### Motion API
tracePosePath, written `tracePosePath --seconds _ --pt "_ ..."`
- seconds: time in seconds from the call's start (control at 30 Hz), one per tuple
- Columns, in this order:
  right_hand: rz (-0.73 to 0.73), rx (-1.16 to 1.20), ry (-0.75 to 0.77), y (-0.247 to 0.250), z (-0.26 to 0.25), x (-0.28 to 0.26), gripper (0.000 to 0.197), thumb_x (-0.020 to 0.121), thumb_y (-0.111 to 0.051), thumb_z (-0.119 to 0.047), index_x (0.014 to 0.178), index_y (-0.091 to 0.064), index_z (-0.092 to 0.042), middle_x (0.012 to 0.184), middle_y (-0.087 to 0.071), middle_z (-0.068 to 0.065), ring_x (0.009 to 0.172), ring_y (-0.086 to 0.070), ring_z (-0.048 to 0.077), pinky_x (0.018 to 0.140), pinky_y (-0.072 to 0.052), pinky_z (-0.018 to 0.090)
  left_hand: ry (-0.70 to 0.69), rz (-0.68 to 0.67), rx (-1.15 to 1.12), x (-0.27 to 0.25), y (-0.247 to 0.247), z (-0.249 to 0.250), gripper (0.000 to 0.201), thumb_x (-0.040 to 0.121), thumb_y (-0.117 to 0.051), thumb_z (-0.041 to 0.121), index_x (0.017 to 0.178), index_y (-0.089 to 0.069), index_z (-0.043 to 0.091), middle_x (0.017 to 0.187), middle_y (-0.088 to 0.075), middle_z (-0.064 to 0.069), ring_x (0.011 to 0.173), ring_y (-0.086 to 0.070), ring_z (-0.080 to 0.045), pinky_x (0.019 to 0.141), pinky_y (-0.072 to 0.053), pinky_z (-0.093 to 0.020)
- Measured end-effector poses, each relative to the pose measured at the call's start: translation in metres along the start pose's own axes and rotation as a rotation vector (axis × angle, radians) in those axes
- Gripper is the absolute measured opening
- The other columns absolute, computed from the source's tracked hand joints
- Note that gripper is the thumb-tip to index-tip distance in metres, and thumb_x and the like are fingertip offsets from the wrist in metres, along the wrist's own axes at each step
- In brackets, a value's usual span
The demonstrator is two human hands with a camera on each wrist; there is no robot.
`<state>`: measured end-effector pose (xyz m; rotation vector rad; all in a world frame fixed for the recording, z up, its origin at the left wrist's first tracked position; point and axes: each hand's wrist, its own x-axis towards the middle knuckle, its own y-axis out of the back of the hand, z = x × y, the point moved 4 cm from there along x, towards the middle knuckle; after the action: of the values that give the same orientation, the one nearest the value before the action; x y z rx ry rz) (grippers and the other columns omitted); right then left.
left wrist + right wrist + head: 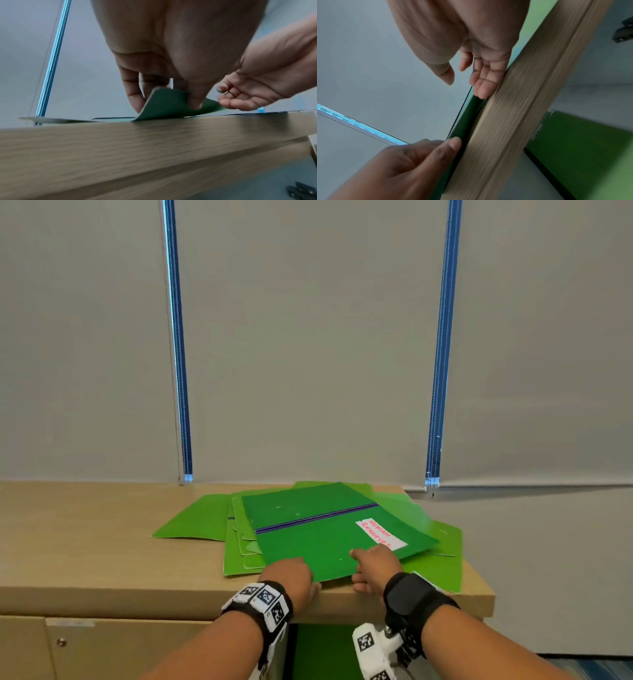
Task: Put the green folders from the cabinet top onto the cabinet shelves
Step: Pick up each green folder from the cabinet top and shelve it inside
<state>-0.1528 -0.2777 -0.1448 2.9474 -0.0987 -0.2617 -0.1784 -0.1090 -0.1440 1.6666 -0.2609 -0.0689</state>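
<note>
Both wrists sit nearest the camera, just in front of the cabinet top's [102, 594] front lip. Below that lip, between the forearms, a green folder on the shelf [318, 648] shows in the open compartment.

At the lip itself the left hand [289, 577] pinches the near edge of the dark green folder [325, 542]; the left wrist view shows its thumb under the curled-up corner and its fingers on top. Just beside it, further along the same edge, the right hand [375, 568] has its fingers slid under the folder and its thumb lying on the cover, not visibly clamped.

So the folder lies straight ahead of both grips, reaching from the front lip back toward the blinds [308, 337]. Its purple elastic band [318, 518] runs across it, and its white label [381, 534] sits near the right hand. It rests on top of the lighter green folders [191, 525], which fan out toward both ends of the cabinet top, some overhanging the right end.

Judging from this, the free way out is toward the person, off the front lip, then down to the shelf. Sliding may drag the loose folders underneath.
</note>
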Motion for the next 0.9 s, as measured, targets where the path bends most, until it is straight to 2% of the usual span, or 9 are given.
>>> tracePosePath --seconds 0.1,0.2,0.27,0.37,0.43,0.5,0.63,0.8,0.9 --pt "0.087 0.080 -0.024 0.006 -0.001 -0.008 0.040 0.090 -0.060 -0.039 0.108 -0.051 -0.004 0.079 -0.059 0.013 0.064 -0.063 0.024 0.054 -0.059 0.033 0.008 0.090 -0.013 -0.011 0.011 0.006 0.047 0.100 -0.032 0.044 0.104 -0.066 0.012 0.109 -0.060 -0.009 0.101 -0.059 -0.029 0.089 -0.048 -0.038" --pt "0.024 0.261 -0.059 0.008 0.002 -0.002 0.060 0.075 -0.072 -0.053 0.109 -0.048 -0.012 0.107 -0.059 0.016 0.091 -0.066 0.035 0.065 -0.061 0.046 -0.053 0.177 -0.076 -0.027 0.017 0.020 0.048 0.100 -0.029 0.046 0.097 -0.065 0.015 0.101 -0.058 -0.004 0.092 -0.060 -0.025 0.082 -0.048 -0.036" --pt "-0.010 0.352 -0.052 0.013 0.006 0.018 0.070 0.066 -0.080 -0.038 0.122 -0.048 -0.009 0.117 -0.057 0.016 0.099 -0.064 0.039 0.067 -0.058 0.057 -0.129 0.147 -0.161 -0.039 0.018 0.031 0.053 0.097 -0.026 0.056 0.091 -0.063 0.019 0.093 -0.056 -0.001 0.084 -0.057 -0.022 0.078 -0.047 -0.035" --pt "0.039 0.280 0.022 0.024 0.006 0.038 0.055 0.072 -0.059 0.004 0.126 -0.048 0.004 0.107 -0.060 0.024 0.093 -0.065 0.038 0.081 -0.056 0.058 -0.133 0.100 -0.309 -0.046 0.020 0.030 0.075 0.086 -0.012 0.077 0.101 -0.063 0.024 0.097 -0.056 -0.001 0.090 -0.056 -0.018 0.086 -0.047 -0.039" --pt "0.119 0.276 0.040 0.031 -0.008 0.017 0.054 0.074 -0.053 0.010 0.128 -0.046 0.006 0.107 -0.059 0.023 0.093 -0.061 0.036 0.088 -0.054 0.051 -0.017 0.145 -0.451 -0.040 0.026 0.010 0.079 0.084 -0.012 0.079 0.124 -0.058 0.029 0.123 -0.054 -0.002 0.113 -0.053 -0.017 0.102 -0.041 -0.039" --pt "0.200 0.272 0.025 0.037 -0.013 0.009 0.058 0.080 -0.050 0.011 0.136 -0.038 0.005 0.128 -0.052 0.021 0.108 -0.052 0.033 0.092 -0.045 0.046 0.115 0.214 -0.640 -0.035 0.035 -0.017 0.077 0.088 -0.019 0.073 0.140 -0.044 0.023 0.143 -0.043 -0.005 0.129 -0.044 -0.018 0.111 -0.034 -0.037" --pt "0.293 0.299 0.094 0.047 -0.027 -0.002 0.070 0.079 -0.048 0.009 0.146 -0.027 0.000 0.147 -0.037 0.020 0.124 -0.042 0.032 0.099 -0.036 0.043 0.325 0.367 -0.840 -0.038 0.045 -0.058 0.088 0.086 -0.026 0.073 0.151 -0.023 0.014 0.158 -0.019 -0.009 0.144 -0.024 -0.022 0.117 -0.021 -0.039" --pt "0.247 0.369 0.218 0.053 -0.037 -0.005 0.035 0.062 -0.050 -0.003 0.096 -0.053 0.005 0.110 -0.051 0.027 0.108 -0.049 0.035 0.090 -0.039 0.045 0.411 0.600 -0.953 -0.049 0.046 -0.083 0.115 0.067 -0.038 0.088 0.154 -0.008 0.020 0.161 -0.009 -0.003 0.147 -0.014 -0.021 0.119 -0.018 -0.045" --pt "0.151 0.371 0.296 0.046 -0.040 -0.003 0.020 0.058 -0.050 -0.003 0.066 -0.038 -0.018 0.083 -0.047 0.011 0.085 -0.043 0.024 0.068 -0.034 0.034 0.323 0.662 -1.245 -0.053 0.052 -0.076 0.124 0.052 -0.053 0.091 0.152 -0.016 0.027 0.153 -0.034 -0.002 0.139 -0.035 -0.019 0.114 -0.030 -0.044"
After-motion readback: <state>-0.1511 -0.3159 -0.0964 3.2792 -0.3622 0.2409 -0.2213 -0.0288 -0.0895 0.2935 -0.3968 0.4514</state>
